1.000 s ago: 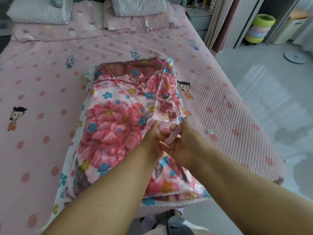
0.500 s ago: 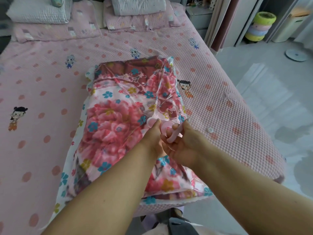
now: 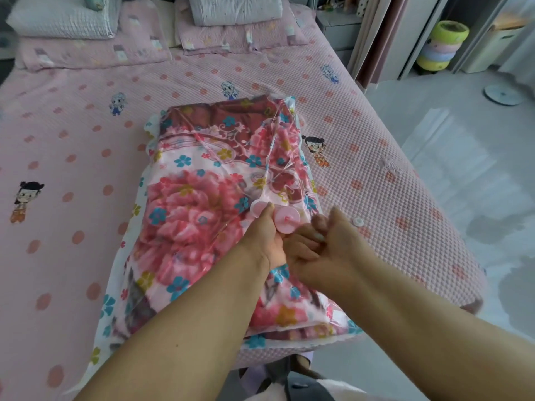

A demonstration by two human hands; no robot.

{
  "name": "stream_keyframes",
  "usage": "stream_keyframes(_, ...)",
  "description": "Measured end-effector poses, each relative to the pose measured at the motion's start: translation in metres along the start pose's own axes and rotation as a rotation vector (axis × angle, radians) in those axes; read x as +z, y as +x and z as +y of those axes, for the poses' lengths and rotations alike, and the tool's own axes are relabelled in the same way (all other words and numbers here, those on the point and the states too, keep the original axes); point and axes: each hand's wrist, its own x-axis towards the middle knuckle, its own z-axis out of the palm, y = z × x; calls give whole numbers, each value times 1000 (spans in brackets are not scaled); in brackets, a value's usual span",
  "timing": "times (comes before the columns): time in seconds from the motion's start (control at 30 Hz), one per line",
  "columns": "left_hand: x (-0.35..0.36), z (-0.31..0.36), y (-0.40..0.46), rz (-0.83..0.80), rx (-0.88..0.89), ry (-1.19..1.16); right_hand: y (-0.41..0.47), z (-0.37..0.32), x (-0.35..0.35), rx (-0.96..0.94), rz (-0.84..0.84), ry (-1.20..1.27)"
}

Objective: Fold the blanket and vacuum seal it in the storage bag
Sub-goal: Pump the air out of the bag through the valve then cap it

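One clear storage bag lies on the bed, with one folded floral blanket inside it. Near the bag's 3 o'clock edge sit two pink round valve pieces, side by side. The left hand pinches the bag at the valve. The right hand, just beside at 3 o'clock, has its fingers curled; whether they hold anything cannot be told. Two pillows lie at 12 o'clock.

Left hand, right hand, fingers curled
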Motion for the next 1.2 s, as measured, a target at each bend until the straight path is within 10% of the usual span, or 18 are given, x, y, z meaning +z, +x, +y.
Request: stream_keyframes(1.2, -6, -14, 6, -39, -117, -124, 34, 12, -4, 68, 82, -145)
